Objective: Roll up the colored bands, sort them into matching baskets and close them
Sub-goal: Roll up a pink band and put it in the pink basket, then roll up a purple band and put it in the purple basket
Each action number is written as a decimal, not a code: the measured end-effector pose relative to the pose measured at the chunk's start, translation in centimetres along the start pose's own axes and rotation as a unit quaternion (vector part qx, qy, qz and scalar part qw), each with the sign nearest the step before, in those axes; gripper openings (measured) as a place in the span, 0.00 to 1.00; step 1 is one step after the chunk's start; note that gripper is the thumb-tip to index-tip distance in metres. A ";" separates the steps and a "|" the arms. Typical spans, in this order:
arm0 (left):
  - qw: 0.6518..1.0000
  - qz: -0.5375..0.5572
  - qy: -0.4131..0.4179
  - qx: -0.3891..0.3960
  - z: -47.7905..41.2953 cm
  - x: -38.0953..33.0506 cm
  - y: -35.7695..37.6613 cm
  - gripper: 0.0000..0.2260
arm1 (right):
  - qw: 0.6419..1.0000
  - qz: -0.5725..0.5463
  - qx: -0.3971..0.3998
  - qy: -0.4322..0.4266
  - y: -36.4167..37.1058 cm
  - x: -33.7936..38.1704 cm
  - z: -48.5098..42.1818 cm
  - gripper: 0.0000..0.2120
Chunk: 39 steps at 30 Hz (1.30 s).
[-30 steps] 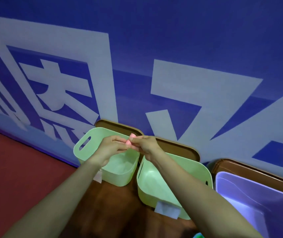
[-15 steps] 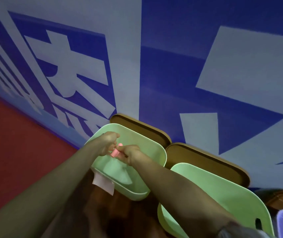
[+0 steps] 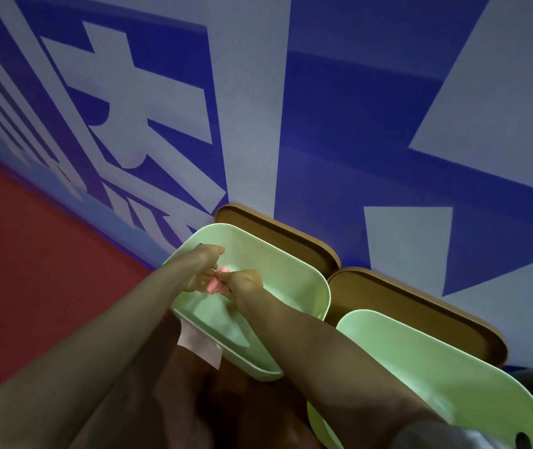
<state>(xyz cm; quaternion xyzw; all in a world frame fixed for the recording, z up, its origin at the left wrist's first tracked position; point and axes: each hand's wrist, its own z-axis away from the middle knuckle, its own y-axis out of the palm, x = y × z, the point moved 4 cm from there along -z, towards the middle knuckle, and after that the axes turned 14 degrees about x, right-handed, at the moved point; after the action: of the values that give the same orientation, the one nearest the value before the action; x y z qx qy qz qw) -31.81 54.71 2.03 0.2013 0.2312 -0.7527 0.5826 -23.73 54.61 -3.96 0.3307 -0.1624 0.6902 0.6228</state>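
Backdrop: blue wall (image 3: 339, 108) with large pale lettering, meeting a red floor (image 3: 32, 254) at the left.

Surface: dark brown tabletop (image 3: 242, 416), set against the wall.

Item 1: left light-green plastic basket (image 3: 304, 273), open-topped, with a white paper label (image 3: 198, 346) hanging on its near side.

Item 2: right light-green plastic basket (image 3: 453, 384), just beside the first, also open.

Items 3 and 4: first brown flat lid (image 3: 275, 231) propped behind the left basket; second brown flat lid (image 3: 420, 306) propped behind the right one.

Item 5: pink rolled band (image 3: 216, 285), a short tight roll, held over the inside of the left basket.

Hands: our left hand (image 3: 202, 270) and our right hand (image 3: 244, 283) meet over that basket, and the curled fingertips of each pinch one end of the pink roll.
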 end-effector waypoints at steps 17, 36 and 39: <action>1.000 0.007 -0.002 -0.001 -0.7 0.4 0.2 0.29 | 0.991 -0.046 0.087 0.086 -1.2 0.6 1.5 0.16; 0.986 0.065 0.147 0.033 10.7 -1.5 3.6 0.25 | 0.980 -0.093 0.155 -0.084 -5.3 6.6 18.8 0.08; 0.964 0.092 0.243 0.060 18.0 -2.4 7.8 0.17 | 0.966 -0.105 0.145 -0.185 -8.6 6.8 27.0 0.07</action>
<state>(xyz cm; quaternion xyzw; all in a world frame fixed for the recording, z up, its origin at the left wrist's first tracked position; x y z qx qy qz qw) -24.25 44.38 17.13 0.4335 0.3010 -0.6365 0.5625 -8.58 44.04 18.53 0.5548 -0.1370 0.5640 0.5961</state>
